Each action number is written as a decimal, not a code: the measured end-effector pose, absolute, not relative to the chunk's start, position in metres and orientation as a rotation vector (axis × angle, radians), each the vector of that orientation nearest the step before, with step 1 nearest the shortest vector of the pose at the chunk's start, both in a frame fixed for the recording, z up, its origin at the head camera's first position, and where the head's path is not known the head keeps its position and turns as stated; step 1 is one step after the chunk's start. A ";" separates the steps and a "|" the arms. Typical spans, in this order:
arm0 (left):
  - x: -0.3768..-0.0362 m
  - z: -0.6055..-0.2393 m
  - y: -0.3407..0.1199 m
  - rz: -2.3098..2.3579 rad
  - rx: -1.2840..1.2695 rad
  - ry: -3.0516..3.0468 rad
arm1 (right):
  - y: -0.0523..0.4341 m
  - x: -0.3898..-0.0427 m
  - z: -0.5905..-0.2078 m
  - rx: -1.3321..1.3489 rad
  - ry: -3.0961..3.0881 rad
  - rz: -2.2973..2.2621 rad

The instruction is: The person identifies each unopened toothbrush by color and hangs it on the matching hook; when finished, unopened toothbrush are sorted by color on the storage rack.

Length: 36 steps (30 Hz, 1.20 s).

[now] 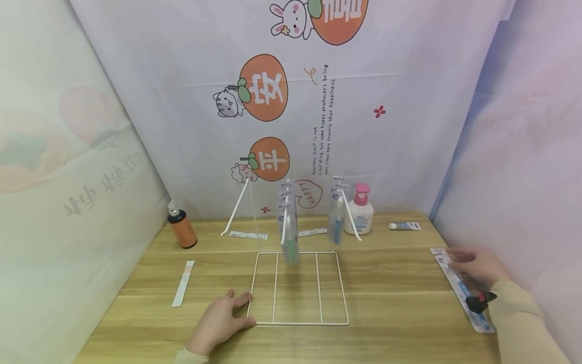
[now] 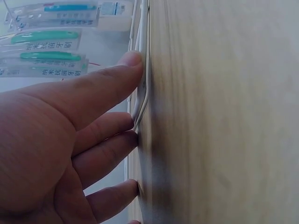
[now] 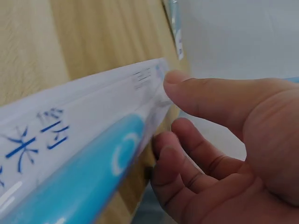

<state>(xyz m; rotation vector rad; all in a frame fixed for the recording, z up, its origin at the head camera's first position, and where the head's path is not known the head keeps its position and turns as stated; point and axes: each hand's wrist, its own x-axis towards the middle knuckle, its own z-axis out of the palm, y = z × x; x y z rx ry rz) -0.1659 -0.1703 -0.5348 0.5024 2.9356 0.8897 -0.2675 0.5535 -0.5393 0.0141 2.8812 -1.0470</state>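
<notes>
Head view: your left hand (image 1: 221, 319) lies flat on the surface (image 1: 391, 308), fingers straight, touching the white wire rack (image 1: 297, 286) at its near-left corner. Your right hand (image 1: 475, 265) is on a toothbrush pack (image 1: 461, 289) at the right edge.

Left wrist view: fingertips (image 2: 133, 59) press the rack wire (image 2: 144, 95), grip released.

Right wrist view: thumb (image 3: 210, 95) & curled fingers pinch the pack's end (image 3: 93, 154).

bare table (image 1: 391, 283) right of wire rack (image 1: 297, 288); bottles (image 1: 359, 210) crowd the back.
</notes>
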 end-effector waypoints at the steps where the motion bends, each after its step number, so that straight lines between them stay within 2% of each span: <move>1: -0.166 -0.535 -0.170 0.887 0.503 2.936 | 0.553 -0.268 -0.540 0.024 2.877 -1.030; 14: -0.165 -0.531 -0.170 0.915 0.493 2.923 | 0.548 -0.270 -0.539 0.002 2.898 -0.942; 25: -0.165 -0.535 -0.170 0.895 0.488 2.933 | 0.541 -0.267 -0.534 0.041 2.889 -1.048; 36: -0.166 -0.535 -0.170 0.882 0.489 2.932 | 0.521 -0.254 -0.514 0.042 2.953 -1.058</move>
